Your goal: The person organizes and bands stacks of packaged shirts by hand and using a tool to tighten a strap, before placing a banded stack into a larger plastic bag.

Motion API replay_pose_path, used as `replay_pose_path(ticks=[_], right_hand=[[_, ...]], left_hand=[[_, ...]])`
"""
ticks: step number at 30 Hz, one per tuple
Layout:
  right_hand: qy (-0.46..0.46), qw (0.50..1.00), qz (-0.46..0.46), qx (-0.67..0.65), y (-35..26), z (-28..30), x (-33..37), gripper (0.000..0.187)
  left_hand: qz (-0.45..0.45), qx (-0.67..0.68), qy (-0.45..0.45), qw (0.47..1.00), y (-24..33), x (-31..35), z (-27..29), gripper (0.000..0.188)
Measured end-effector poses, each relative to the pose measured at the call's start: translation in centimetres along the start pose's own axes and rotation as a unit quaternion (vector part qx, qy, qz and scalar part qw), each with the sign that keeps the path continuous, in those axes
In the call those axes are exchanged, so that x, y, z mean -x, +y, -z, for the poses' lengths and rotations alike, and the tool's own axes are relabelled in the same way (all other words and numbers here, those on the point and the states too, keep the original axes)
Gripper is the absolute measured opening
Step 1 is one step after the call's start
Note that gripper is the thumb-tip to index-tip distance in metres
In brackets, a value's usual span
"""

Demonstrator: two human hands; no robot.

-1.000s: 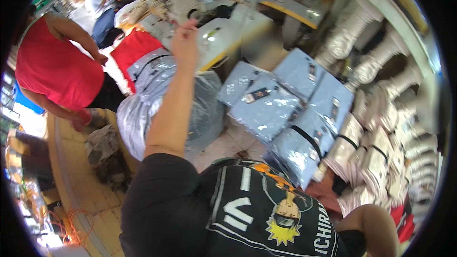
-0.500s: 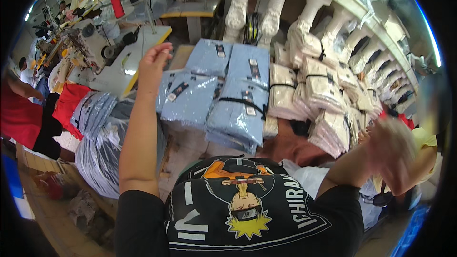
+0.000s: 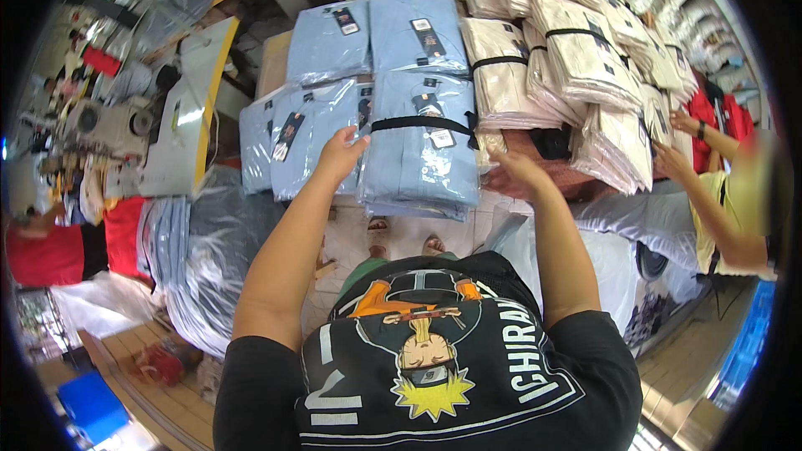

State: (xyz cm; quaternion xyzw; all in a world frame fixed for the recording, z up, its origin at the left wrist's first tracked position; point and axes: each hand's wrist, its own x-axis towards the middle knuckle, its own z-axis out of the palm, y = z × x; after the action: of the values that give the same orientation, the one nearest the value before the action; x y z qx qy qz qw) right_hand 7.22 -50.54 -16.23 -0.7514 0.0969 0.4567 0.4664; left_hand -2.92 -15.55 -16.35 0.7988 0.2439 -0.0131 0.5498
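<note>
A stack of folded light-blue shirts [image 3: 418, 167] in clear plastic, bound by a black strap [image 3: 424, 123], lies at the near edge of the pile before me. My left hand [image 3: 341, 156] is at its left side, with fingers apart. At its right side is my right hand [image 3: 516, 170], open and partly spread. Neither hand grips anything; whether the fingertips touch the stack I cannot tell. Beside my left hand lie more blue shirts [image 3: 302, 150] in plastic. Two more blue stacks sit behind, a left one [image 3: 328, 46] and a right one [image 3: 418, 8].
Strapped beige garment bundles [image 3: 585, 54] are heaped to the right. Another person in yellow [image 3: 710, 217] reaches toward them. At left stand a sewing table [image 3: 194, 108] and a plastic-wrapped pile [image 3: 219, 271]. A person in red [image 3: 46, 252] is at far left. A blue crate [image 3: 746, 342] stands lower right.
My left hand has come down from above the blue shirts to the strapped stack's left side. My right hand has swung in from the far right to its right side. The view has shifted.
</note>
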Motion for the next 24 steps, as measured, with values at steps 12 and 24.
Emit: replay_pose_path(ticks=[12,24], right_hand=[[0.01,0.827,-0.08,-0.556,11.9,-11.2,-0.2,0.105],[-0.104,0.659,0.132,-0.734,7.3,-13.3,0.4,0.088]], left_hand=[[0.202,0.097,-0.071,0.972,-0.8,-14.5,-2.0,0.073],[0.203,0.24,-0.065,0.947,0.2,-9.9,-5.7,0.072]])
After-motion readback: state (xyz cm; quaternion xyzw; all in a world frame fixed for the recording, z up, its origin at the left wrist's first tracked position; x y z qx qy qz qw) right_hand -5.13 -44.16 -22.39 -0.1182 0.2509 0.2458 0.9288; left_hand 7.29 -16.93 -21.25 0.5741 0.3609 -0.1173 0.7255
